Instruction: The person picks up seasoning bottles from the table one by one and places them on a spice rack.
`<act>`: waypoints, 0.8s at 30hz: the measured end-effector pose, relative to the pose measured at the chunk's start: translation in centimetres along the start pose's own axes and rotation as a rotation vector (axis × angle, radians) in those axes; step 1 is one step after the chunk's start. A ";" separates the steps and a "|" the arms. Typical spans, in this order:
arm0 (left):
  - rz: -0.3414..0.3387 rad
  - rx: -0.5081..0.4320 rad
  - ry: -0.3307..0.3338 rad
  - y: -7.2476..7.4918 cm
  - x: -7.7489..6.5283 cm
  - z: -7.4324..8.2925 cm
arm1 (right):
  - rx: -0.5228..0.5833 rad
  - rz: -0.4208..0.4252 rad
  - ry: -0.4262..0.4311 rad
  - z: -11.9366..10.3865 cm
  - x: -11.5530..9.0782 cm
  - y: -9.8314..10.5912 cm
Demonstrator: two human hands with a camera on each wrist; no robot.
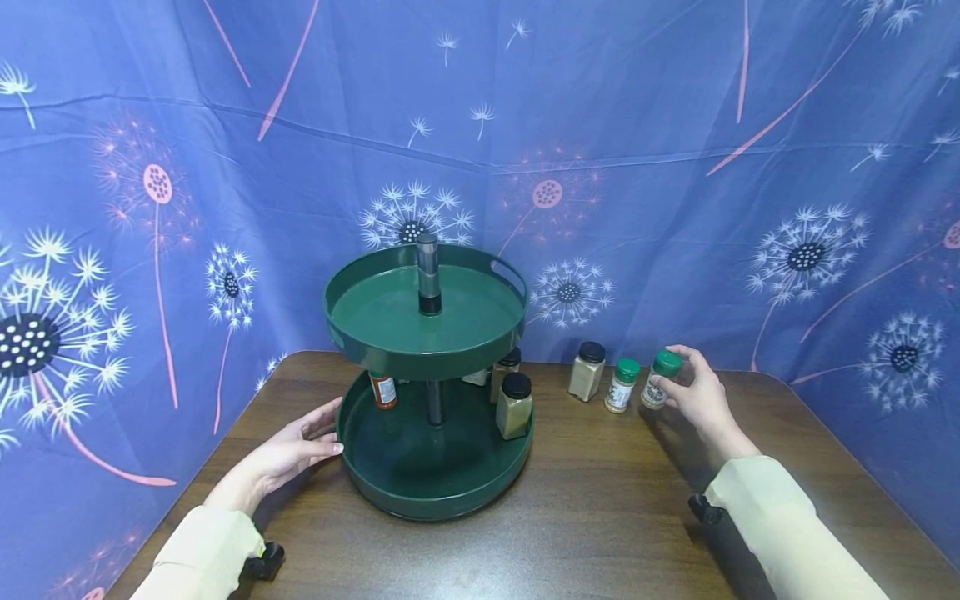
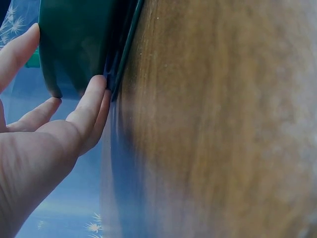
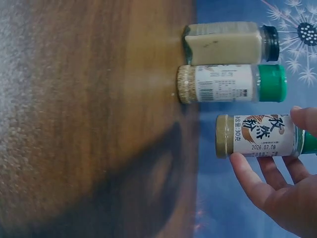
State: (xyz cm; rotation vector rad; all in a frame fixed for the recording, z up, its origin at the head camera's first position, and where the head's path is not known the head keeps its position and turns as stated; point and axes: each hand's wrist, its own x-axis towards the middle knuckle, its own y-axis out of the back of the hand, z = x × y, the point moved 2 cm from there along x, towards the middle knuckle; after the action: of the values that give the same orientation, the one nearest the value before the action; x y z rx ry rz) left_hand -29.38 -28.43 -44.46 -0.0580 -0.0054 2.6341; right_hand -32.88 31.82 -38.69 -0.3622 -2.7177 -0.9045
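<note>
at the far left, touching the outer wall of the lower tray point(image 1: 438, 505) with the left hand point(image 1: 292, 450), fingers loosely spread and nearly straight, gripping nothing. could set the tray turning or sliding with a harder push, coming from only 1 side. just right of those fingertips, inside the tray, showing an orange bottle point(image 1: 385, 393); higher than the fingers, carried on a pole point(image 1: 435, 403), showing the upper tray point(image 1: 427, 362). could bump a bottle against its underside by coming in too high. farther right of the left fingers, by the lower tray's right rim, showing a rear jar point(image 1: 499, 379) and a front jar point(image 1: 514, 414), both black-lidded. could topple either by reaching past too low. between the trays and the right fingers, upright on the table point(image 1: 600, 517), showing a pale jar point(image 1: 586, 375), then, nearest to those fingertips, a green-capped bottle point(image 1: 619, 393). could tip over with a low leftward swing, for lack of room. at the far right, pinching a matching spice bottle point(image 3: 262, 136) between thumb and fingertips of the right hand point(image 1: 703, 398), parted just to the bottle's width; seemingly lifted off the table. could slip or twist from so light a fingertip hold.
</note>
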 end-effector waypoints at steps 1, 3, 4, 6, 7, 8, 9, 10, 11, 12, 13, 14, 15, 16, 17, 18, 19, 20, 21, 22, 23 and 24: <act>0.000 0.000 0.000 0.0 0.0 0.0 | 0.003 0.005 0.006 -0.2 0.0 0.1; 0.002 -0.002 0.002 0.0 0.0 0.0 | 0.001 0.013 0.010 -0.6 0.0 0.3; 0.004 -0.001 0.003 0.0 0.0 0.0 | 0.000 0.015 0.013 -0.8 0.0 0.4; 0.006 -0.001 0.006 -0.1 -0.1 0.1 | -0.006 0.024 0.021 -1.1 -0.1 0.6; 0.007 0.000 0.007 -0.1 -0.1 0.1 | -0.011 0.024 0.025 -1.3 -0.2 0.7; 0.008 0.000 0.007 -0.1 -0.1 0.1 | -0.010 0.022 0.028 -1.5 -0.2 0.8; 0.006 0.001 0.006 -0.1 -0.1 0.1 | -0.009 0.021 0.034 -1.7 -0.2 0.9; 0.006 0.002 0.005 -0.1 -0.1 0.0 | -0.010 0.020 0.041 -1.9 -0.3 1.0; 0.005 0.003 0.004 -0.1 -0.1 0.0 | -0.016 0.016 0.047 -2.1 -0.3 1.2; 0.004 0.005 0.003 -0.1 -0.2 0.0 | -0.015 0.012 0.053 -2.3 -0.3 1.3; 0.004 0.006 0.002 -0.1 -0.2 0.0 | -0.016 0.007 0.060 -2.4 -0.3 1.4; 0.004 0.008 0.001 -0.1 -0.2 0.0 | -0.015 0.003 0.067 -2.6 -0.3 1.5; 0.004 0.010 0.001 -0.1 -0.2 0.0 | -0.020 -0.001 0.073 -2.8 -0.3 1.6; 0.004 0.012 0.002 -0.1 -0.2 0.0 | -0.025 -0.003 0.080 -3.0 -0.3 1.7; 0.005 0.013 0.003 -0.1 -0.2 0.0 | -0.022 -0.004 0.086 -3.2 -0.2 1.7; 0.005 0.013 0.004 -0.1 -0.2 0.0 | -0.015 -0.004 0.092 -3.4 -0.2 1.8; 0.006 0.013 0.005 -0.1 -0.2 0.0 | -0.013 -0.004 0.097 -3.6 -0.2 1.9; 0.006 0.013 0.005 -0.1 -0.2 0.1 | -0.007 -0.003 0.103 -3.8 -0.2 1.9; 0.005 0.012 0.006 -0.2 -0.2 0.1 | -0.002 -0.001 0.110 -4.0 -0.2 2.0; 0.003 0.011 0.006 -0.2 -0.2 0.1 | 0.003 0.002 0.117 -4.3 -0.1 2.0; 0.001 0.011 0.006 -0.2 -0.2 0.1 | 0.009 0.003 0.121 -4.5 -0.1 2.0; 0.000 0.011 0.005 -0.2 -0.2 0.2 | 0.017 0.002 0.122 -4.7 -0.1 2.1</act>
State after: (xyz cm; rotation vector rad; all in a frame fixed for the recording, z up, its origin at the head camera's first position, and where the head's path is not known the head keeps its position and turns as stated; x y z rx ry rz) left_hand -29.14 -28.38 -44.30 -0.0604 0.0100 2.6340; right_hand -31.39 30.52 -33.92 -0.2964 -2.6116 -0.8727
